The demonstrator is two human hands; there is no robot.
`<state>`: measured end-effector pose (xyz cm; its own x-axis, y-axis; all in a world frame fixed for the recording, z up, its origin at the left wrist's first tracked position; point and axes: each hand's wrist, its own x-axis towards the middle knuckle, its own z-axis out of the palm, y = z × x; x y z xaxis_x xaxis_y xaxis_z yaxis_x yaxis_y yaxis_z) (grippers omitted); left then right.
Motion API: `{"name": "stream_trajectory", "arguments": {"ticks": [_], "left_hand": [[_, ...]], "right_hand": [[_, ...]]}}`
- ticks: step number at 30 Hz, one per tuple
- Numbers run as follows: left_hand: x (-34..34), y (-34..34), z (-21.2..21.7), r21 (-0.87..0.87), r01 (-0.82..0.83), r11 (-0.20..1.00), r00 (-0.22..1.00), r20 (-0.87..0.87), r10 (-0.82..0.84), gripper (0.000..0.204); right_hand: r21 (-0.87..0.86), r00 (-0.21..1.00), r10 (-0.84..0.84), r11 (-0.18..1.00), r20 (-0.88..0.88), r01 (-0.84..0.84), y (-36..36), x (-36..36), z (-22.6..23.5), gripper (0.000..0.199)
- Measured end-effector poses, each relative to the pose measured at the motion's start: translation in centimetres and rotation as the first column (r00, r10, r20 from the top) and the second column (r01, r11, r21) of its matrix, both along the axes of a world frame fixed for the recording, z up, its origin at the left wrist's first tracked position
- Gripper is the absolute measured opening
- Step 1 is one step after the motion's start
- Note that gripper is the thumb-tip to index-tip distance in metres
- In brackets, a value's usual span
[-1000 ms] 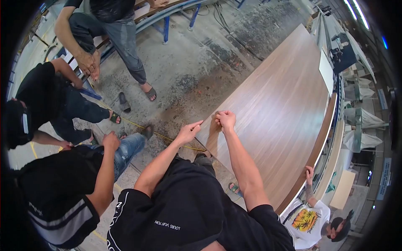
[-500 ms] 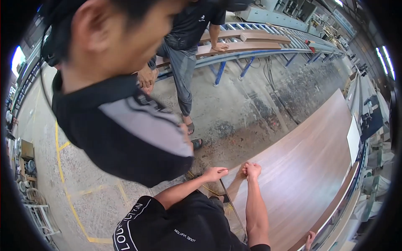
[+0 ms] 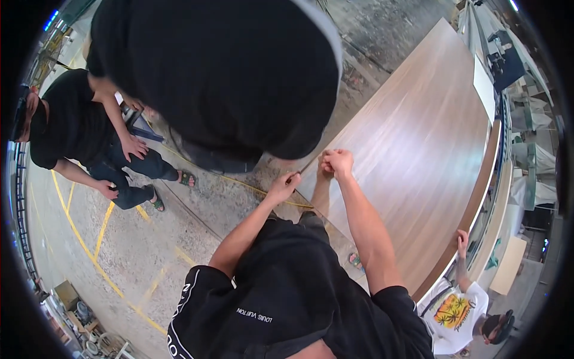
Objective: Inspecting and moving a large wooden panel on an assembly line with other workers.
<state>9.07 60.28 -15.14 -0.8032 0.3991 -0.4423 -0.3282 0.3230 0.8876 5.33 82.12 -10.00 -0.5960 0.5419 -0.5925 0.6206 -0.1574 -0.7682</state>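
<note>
A large wood-grain panel point(image 3: 406, 149) with a glossy face lies to my right, its near corner close to my hands. My right hand point(image 3: 337, 163) is closed above that corner, and a reflection shows in the surface below it. I cannot make out what its fingers hold, if anything. My left hand point(image 3: 282, 189) is closed in a pinch just off the panel's left edge. A small dark thing shows at its fingertips, too small to name.
A person in black point(image 3: 209, 78) leans in close ahead, and another point(image 3: 72, 125) sits at the left. At the lower right, a person in a white shirt point(image 3: 451, 311) has a hand on the brown strip point(image 3: 442, 269) along the panel. A yellow cord point(image 3: 221, 176) crosses the concrete floor.
The view has swung, so the panel and my hands appear higher. The roller conveyor has left the picture; the seated person and the white-shirted person now show. Both my hands remain closed.
</note>
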Motion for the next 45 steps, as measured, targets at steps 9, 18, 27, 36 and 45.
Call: {"name": "stream_trajectory", "arguments": {"ticks": [9, 18, 27, 36, 45], "left_hand": [[0.3, -0.5, 0.7, -0.007, 0.024, 1.0, 1.0, -0.011, -0.024, 0.056], [-0.8, -0.5, 0.7, 0.011, 0.04, 0.999, 0.999, -0.001, -0.04, 0.055], [-1.0, -0.6, 0.6, 0.074, 0.183, 0.98, 0.934, -0.325, -0.15, 0.042], [-1.6, -0.7, 2.6, -0.063, 0.294, 0.954, 0.889, -0.35, -0.297, 0.042], [-1.7, -0.6, 1.6, -0.115, 0.341, 0.933, 0.846, -0.394, -0.358, 0.048]], "right_hand": [[-0.032, 0.999, 0.03, 0.999, 0.044, -0.029, -1.0, 0.7, 1.3, 0.012], [-0.036, 0.997, 0.053, 0.998, 0.057, -0.051, -1.2, 0.3, 0.8, 0.016], [0.096, 0.986, 0.169, 0.981, -0.014, -0.167, -1.8, 1.3, -0.8, 0.012], [0.756, 0.874, 0.452, 0.506, 0.177, -0.415, 0.2, 2.6, 0.5, 0.061], [0.818, 0.745, 0.573, 0.21, 0.341, -0.536, -2.1, 4.9, -0.2, 0.055]]}}
